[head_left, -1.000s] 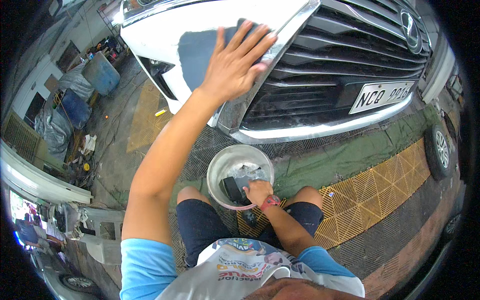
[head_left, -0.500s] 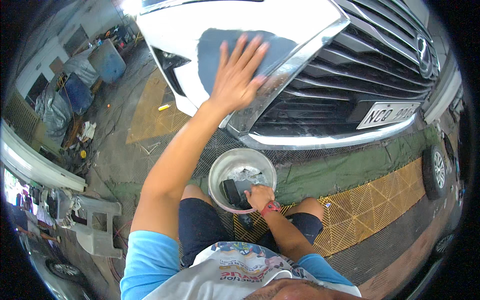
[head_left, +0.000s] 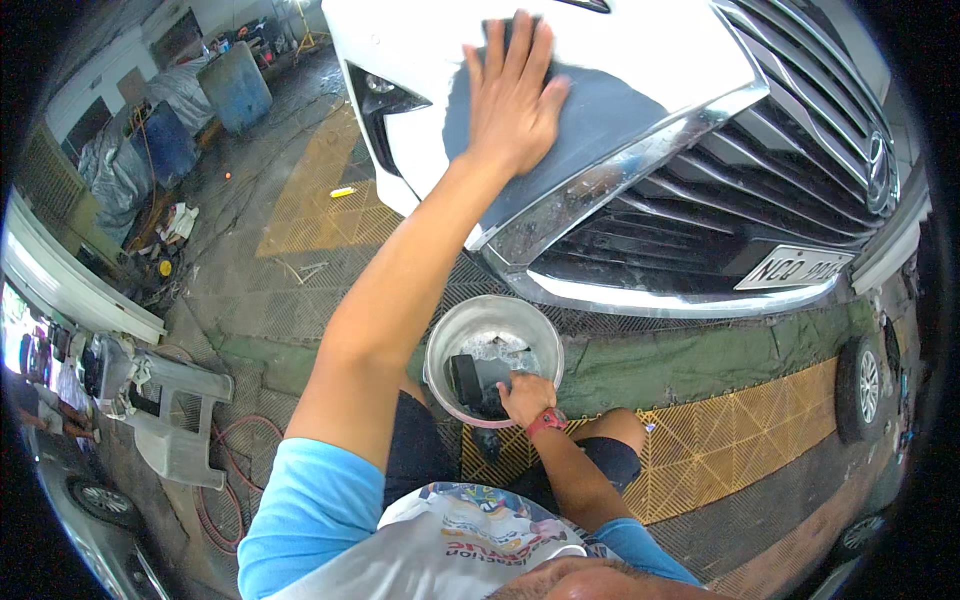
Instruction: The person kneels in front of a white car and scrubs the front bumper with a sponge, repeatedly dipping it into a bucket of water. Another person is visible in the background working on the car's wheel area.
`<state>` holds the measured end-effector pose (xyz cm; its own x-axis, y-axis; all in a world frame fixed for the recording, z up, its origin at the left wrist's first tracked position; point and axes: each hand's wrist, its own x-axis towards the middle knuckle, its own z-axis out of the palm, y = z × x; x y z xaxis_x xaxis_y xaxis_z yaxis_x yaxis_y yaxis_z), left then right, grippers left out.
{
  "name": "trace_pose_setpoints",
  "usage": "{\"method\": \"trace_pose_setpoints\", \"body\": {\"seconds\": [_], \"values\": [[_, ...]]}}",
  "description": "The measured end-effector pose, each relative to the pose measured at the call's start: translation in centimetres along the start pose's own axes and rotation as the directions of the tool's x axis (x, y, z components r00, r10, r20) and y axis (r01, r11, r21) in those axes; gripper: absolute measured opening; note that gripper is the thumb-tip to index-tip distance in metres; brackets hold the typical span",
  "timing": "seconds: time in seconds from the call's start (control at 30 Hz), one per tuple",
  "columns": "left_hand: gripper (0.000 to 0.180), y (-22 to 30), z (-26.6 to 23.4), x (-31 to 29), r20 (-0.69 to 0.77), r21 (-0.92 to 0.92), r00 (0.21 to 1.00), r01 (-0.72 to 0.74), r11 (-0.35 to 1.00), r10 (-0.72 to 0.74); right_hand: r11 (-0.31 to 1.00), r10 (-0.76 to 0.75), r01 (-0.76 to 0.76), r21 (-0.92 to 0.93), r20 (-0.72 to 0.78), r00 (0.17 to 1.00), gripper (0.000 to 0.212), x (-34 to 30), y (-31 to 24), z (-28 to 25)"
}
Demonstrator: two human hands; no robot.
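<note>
My left hand (head_left: 515, 105) lies flat with spread fingers on the white car bumper (head_left: 410, 45), over the upper edge of a dull grey patch (head_left: 610, 105). Something dark and thin shows between and beside its fingertips; most of it is hidden under the palm. Low in front of me, my right hand (head_left: 530, 398) reaches over the near right rim of a metal bucket (head_left: 440, 325), fingers curled inward. A grey flat piece (head_left: 493, 373) is beside its thumb; whether I grip that or the rim is unclear. The bucket also contains a black block (head_left: 465, 380) and foamy liquid.
The dark car grille (head_left: 700, 210) and its chrome edge rise ahead right. A green cloth strip (head_left: 700, 365) and yellow floor tiles (head_left: 740, 440) run right toward a loose wheel (head_left: 858, 390). On the left are a grey plastic stool (head_left: 180, 420) and a hose (head_left: 215, 520).
My left hand has slid upward across the grey patch, and dark material now shows at its fingertips. My right hand stays at the bucket. The whole view has shifted a little.
</note>
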<state>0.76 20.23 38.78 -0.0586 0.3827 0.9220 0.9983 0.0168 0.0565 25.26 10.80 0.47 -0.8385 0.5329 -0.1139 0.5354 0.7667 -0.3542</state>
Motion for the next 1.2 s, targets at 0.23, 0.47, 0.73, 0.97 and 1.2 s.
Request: {"method": "trace_pose_setpoints", "body": {"seconds": [0.23,0.47,0.73,0.97,1.2], "values": [[0.069,-1.2,0.4,-9.8,0.089,-0.093,0.977,0.204,0.975,-0.196,0.999,0.037,-0.037,0.002,-0.003,0.999,0.04,-0.3,-0.1,-0.3],[0.073,-1.5,0.6,-0.5,-0.156,-0.072,0.939,0.299,0.951,-0.307,0.999,0.025,-0.025,-0.025,-0.005,1.0,0.041,0.1,-0.2,-0.7],[0.075,-1.5,2.2,-9.5,0.062,-0.197,0.767,0.637,0.746,-0.639,0.996,0.045,-0.042,-0.083,0.034,0.998,0.043,0.0,-0.4,-0.6],[0.067,0.7,1.8,-3.0,-0.228,-0.087,0.937,0.253,0.964,-0.266,0.995,0.076,-0.074,-0.066,0.038,0.996,0.046,-0.2,-0.3,-0.6],[0.069,-3.6,2.7,-14.6,-0.05,-0.301,0.594,0.758,0.579,-0.803,0.997,0.041,-0.039,-0.064,0.041,0.998,0.045,-0.1,-1.6,-0.8]]}}
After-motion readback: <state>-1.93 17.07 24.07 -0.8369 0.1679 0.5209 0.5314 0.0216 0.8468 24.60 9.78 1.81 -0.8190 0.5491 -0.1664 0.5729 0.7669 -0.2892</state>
